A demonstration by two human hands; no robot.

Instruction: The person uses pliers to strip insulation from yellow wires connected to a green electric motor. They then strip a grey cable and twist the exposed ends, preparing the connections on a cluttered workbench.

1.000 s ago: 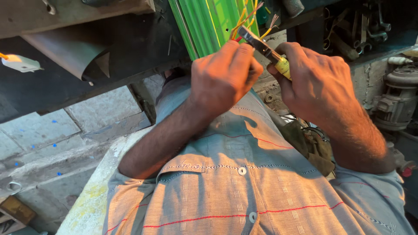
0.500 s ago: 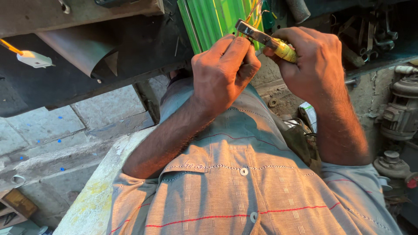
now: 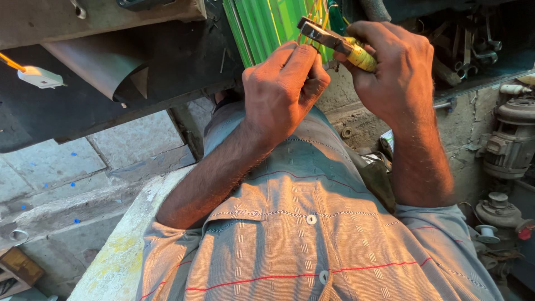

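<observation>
Currently, your right hand [image 3: 398, 69] grips the yellow handle of the pliers [image 3: 334, 42], whose jaws meet the yellow wires [image 3: 319, 12] just beside the green panel [image 3: 273, 25]. Your left hand [image 3: 284, 83] is curled below the pliers, fingers pinched at the wires; what it clasps is hidden.

Right hand [image 3: 397, 72] grips yellow-handled pliers [image 3: 334, 42], jaws at wires [image 3: 319, 11]; left hand [image 3: 283, 89] just beside, by green panel [image 3: 267, 28].
</observation>
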